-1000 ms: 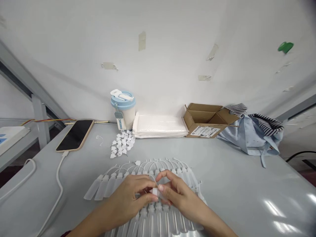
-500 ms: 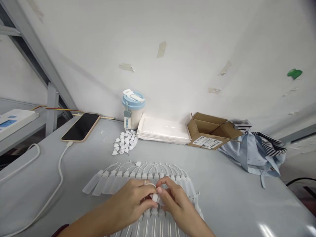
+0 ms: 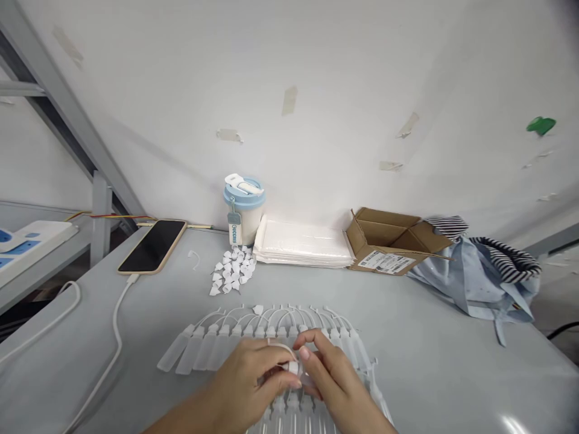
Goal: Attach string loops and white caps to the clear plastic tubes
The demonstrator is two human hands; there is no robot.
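Note:
My left hand [image 3: 251,383] pinches a small white cap [image 3: 293,366] between thumb and fingers. A thin white strap curves over those fingers. Close against it, my right hand [image 3: 337,383] is closed on a small translucent plastic bottle [image 3: 307,378], mostly hidden by the fingers; the cap sits at its neck end. Beyond both hands lies a row of similar bottles [image 3: 205,349] with thin curved straps at their necks. More bottles [image 3: 294,419] lie under and in front of the hands. One loose white cap [image 3: 257,309] rests among the straps.
A heap of white caps [image 3: 233,268] lies before a blue-lidded cup [image 3: 246,211]. Along the wall are a stack of white padded envelopes [image 3: 303,241], an open cardboard box [image 3: 384,253] and a light-blue bag [image 3: 474,277]. A phone [image 3: 152,246] on a white cable [image 3: 118,337] lies left.
The camera view has tilted slightly, so things on the table appear lower. My hands keep hold of the same bottle and cap, with a slight shift to the right in view.

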